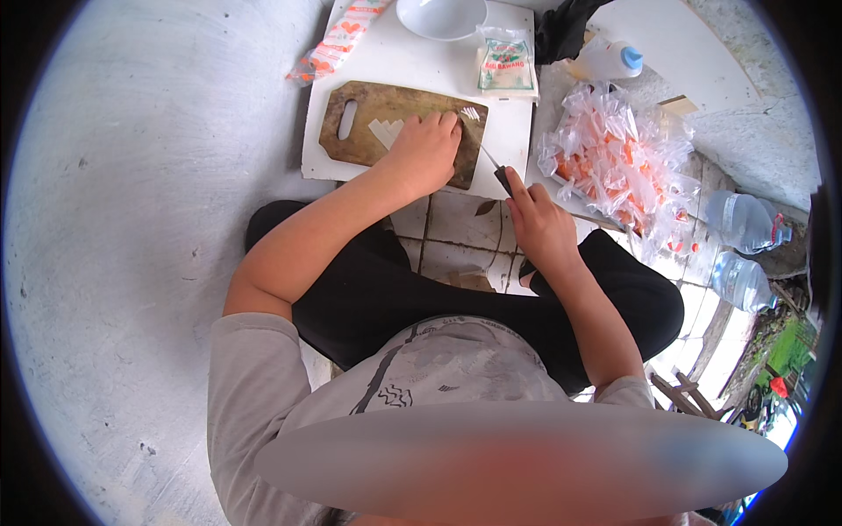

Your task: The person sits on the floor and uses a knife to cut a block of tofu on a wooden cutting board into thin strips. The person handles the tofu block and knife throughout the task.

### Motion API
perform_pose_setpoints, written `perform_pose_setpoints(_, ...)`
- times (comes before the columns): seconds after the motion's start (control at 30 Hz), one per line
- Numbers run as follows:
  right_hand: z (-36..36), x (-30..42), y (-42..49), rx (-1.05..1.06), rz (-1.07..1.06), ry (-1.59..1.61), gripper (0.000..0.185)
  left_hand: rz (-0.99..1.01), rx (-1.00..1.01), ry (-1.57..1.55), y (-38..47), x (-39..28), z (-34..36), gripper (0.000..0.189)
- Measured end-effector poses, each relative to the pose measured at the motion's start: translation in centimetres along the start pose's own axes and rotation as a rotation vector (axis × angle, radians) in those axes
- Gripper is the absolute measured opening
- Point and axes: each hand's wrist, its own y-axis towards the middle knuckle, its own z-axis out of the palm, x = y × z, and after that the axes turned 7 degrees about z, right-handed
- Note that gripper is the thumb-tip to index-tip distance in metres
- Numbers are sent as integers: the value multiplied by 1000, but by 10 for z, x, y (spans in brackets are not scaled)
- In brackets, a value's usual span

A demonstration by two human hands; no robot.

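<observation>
A worn wooden cutting board (pixel 355 151) with a slot handle lies on a low white table (pixel 421 69). My left hand (pixel 426 144) presses on pale, flat strips of food (pixel 387 131), their ends showing left of my fingers. In my right hand (pixel 543 223) is a knife (pixel 502 179) with a dark handle. Its blade reaches onto the board just right of my left fingertips, which partly hide it. Several thin white slivers (pixel 470 114) lie near the board's upper right corner.
Behind the board are a white bowl (pixel 442 18), a printed plastic packet (pixel 506 64) and an orange-and-white plastic wrapper (pixel 342 39). On the right sit a heap of clear bags with orange contents (pixel 621 158), a blue-capped bottle (pixel 612 60) and large water bottles (pixel 743 220). A wall (pixel 145 197) rises at left.
</observation>
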Motion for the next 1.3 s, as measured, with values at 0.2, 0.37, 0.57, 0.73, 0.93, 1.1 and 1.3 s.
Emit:
perform_pose_setpoints(0.2, -3, 0, -1, 15, -1, -2, 58, -2, -23, -7, -1, 0, -1, 40)
perform_pose_setpoints(0.37, -7, 2, -5, -19, -27, 22, 59, -8, 2, -8, 1, 1, 1, 40)
perform_pose_setpoints(0.57, -4, 0, -4, -1, -6, 8, 57, -5, 8, -10, 1, 1, 0, 44)
perform_pose_setpoints(0.73, 5, -5, -3, 3, 12, 6, 57, -8, 23, 6, 1, 0, -1, 48)
perform_pose_setpoints(0.93, 16, -4, -1, 8, 40, -18, 56, 9, -13, 34, 1, 1, 1, 48)
perform_pose_setpoints(1.1, 15, -3, -2, 23, 63, -25, 56, -7, 40, 41, 1, 1, 2, 54)
perform_pose_setpoints(1.3, 10, -3, -3, -26, 30, -9, 58, 22, -58, 71, -4, 2, 8, 52)
